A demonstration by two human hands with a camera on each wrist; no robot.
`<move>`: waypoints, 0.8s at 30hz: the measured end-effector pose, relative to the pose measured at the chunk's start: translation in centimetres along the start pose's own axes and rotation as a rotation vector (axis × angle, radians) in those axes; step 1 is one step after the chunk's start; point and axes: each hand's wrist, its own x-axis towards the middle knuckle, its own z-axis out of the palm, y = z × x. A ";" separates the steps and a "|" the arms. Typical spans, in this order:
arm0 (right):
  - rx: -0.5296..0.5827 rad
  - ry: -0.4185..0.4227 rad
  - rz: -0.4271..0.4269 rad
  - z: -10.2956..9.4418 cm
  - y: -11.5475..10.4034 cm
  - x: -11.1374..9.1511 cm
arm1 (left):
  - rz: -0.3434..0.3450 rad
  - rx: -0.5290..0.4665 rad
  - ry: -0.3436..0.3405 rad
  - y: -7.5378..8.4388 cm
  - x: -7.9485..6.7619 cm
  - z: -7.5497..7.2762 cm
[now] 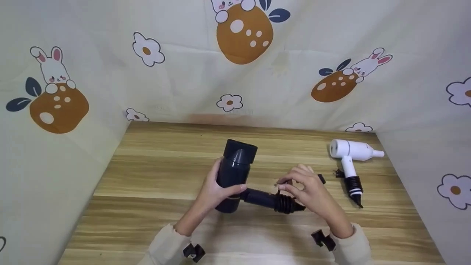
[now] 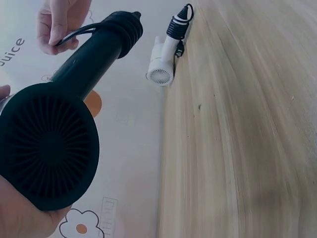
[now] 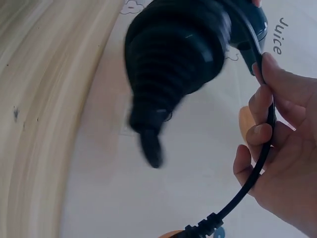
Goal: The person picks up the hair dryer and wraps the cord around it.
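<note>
A dark hair dryer (image 1: 232,173) is held above the table by my left hand (image 1: 219,186), whose fingers and thumb wrap its barrel. In the left wrist view the dryer's round slotted vent (image 2: 52,146) faces the camera. Its handle (image 1: 259,197) points right, with black cord (image 1: 284,203) coiled round the handle's end. My right hand (image 1: 307,187) pinches a free length of that cord (image 3: 257,171) between thumb and fingers, beside the coils. The plug's ribbed neck (image 3: 204,226) shows at the bottom of the right wrist view.
To the right on the wooden table (image 1: 154,176) lies a white hair dryer (image 1: 353,150), its black cord (image 1: 353,183) wound round the handle. A printed cloth (image 1: 176,81) with rabbits and flowers walls the table at the back and sides.
</note>
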 end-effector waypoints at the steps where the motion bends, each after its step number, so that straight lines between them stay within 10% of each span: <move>1: 0.035 -0.007 0.008 0.0 0.2 0.0 | 0.001 -0.008 -0.008 0.1 -0.1 0.0; 15: 0.528 -0.289 0.292 0.3 2.7 -1.2 | 0.051 -0.192 -0.058 0.6 -0.8 -0.4; 24: 0.770 -0.384 0.317 1.7 2.9 -2.3 | 0.067 -0.241 -0.068 1.0 -1.3 -0.4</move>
